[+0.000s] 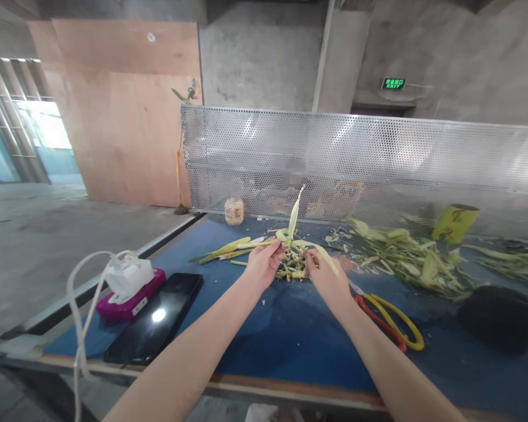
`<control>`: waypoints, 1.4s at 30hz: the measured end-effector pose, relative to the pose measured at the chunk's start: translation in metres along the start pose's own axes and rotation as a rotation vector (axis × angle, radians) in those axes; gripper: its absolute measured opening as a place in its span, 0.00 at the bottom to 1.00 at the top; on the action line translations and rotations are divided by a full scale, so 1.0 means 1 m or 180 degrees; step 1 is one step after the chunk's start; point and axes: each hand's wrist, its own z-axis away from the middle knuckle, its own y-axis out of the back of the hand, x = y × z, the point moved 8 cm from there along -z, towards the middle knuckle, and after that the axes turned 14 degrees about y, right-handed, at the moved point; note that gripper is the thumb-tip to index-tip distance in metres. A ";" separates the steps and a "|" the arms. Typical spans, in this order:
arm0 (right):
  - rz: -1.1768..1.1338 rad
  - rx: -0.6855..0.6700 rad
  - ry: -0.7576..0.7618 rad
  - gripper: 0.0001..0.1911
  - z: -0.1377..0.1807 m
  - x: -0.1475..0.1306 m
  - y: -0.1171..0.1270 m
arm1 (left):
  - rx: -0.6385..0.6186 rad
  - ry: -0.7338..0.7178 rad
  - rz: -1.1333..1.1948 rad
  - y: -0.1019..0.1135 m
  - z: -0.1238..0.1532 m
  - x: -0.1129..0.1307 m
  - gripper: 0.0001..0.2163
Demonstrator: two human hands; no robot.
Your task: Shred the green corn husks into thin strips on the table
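On the blue desk (264,346), a heap of pale-green leaf strips (405,252) lies right of the hands. The leafy sprig (294,217) stands between them, above small clippings. Red-and-yellow-handled scissors (377,319) lie beside the right wrist, where a careless sweep could knock them. The left hand's (261,264) fingers pinch the sprig; squeezing too hard might tear it. Whether the right hand's (330,278) curled fingers pinch anything, I cannot tell.

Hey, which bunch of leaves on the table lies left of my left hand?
The small bunch of long yellow-green pieces; the large heap and the far-right bunch both lie to the right of your right hand.
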 end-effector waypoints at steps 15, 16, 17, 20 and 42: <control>-0.0097 0.0093 0.0409 0.15 0.000 -0.008 -0.001 | 0.0075 -0.0083 0.0022 0.002 0.001 0.004 0.04; -0.0115 0.0044 0.0458 0.15 0.000 -0.012 -0.003 | 0.0089 -0.0107 0.0033 0.002 0.002 0.004 0.04; -0.0092 0.0068 0.0485 0.14 0.001 -0.015 -0.003 | 0.0096 -0.0123 0.0040 0.001 0.002 0.005 0.04; 0.0068 0.0300 0.0477 0.12 0.003 -0.019 0.004 | 0.0045 -0.0101 0.0014 0.000 0.003 0.001 0.05; -0.0363 0.0376 0.0392 0.09 -0.002 -0.005 0.005 | -0.0264 -0.0274 -0.0342 -0.008 0.002 -0.003 0.16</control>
